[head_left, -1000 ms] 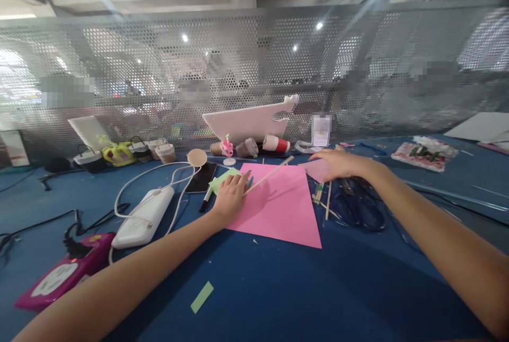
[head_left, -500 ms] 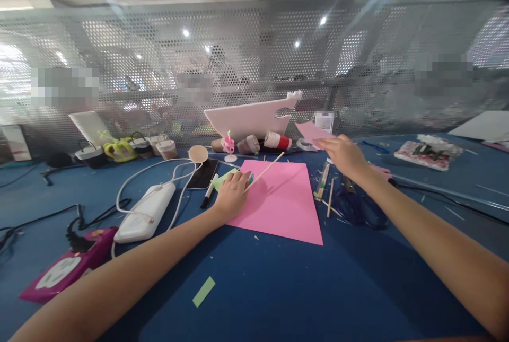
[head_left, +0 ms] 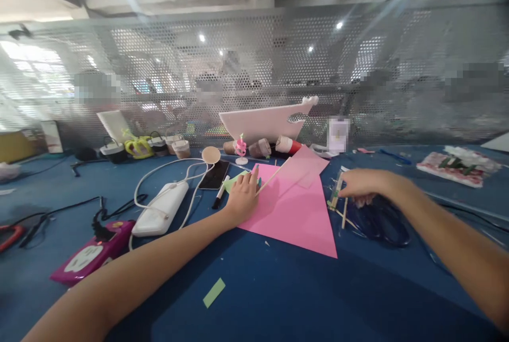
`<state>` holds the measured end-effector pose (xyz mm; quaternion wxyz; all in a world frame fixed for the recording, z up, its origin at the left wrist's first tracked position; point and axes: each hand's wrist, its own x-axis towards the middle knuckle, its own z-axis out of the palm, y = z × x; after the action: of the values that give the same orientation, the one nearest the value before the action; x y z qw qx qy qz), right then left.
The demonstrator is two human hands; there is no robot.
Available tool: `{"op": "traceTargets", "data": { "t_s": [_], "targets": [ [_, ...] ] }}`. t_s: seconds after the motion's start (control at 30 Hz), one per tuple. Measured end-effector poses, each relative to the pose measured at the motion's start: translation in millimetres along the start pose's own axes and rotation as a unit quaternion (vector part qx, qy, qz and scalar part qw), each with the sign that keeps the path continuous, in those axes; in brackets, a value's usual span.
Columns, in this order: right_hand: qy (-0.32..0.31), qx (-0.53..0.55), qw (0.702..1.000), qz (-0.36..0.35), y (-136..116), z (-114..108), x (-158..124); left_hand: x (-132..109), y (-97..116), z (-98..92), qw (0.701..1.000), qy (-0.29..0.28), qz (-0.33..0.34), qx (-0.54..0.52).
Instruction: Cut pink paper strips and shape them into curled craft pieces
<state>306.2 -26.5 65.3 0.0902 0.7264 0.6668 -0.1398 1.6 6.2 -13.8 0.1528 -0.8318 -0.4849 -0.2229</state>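
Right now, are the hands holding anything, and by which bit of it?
The left hand holds a thin wooden stick by its lower end. I can't tell whether the right hand, near the blue-handled scissors, grips anything.

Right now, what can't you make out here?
All in the head view:
Thin stick: near end hidden by the left hand.
Right hand: anything it touches is hidden by the hand itself.
Red object: shape cut off by the picture's left edge.
Scene beyond the perforated screen: obscured by mesh and blur.
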Motion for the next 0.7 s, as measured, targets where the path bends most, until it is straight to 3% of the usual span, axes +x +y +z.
{"op": "traceTargets", "data": {
  "t_s": [0.13,0.23,0.33,0.7],
  "targets": [
    [0.026,-0.040,0.998,0.050,-35,24,3,-1,3,-3.5,1.000,-0.001,-0.014,0.012],
    [-0.028,-0.021,0.994,0.101,-37,28,0,-1,5,-7.5,1.000,-0.019,-0.020,0.013],
    [-0.054,0.027,0.994,0.086,-30,30,-9,-1,5,-11.3,0.999,-0.033,-0.025,0.009],
    [0.045,0.023,0.994,0.096,-34,31,-33,-1,4,-17.2,0.998,-0.057,-0.021,-0.003]
  ]
}}
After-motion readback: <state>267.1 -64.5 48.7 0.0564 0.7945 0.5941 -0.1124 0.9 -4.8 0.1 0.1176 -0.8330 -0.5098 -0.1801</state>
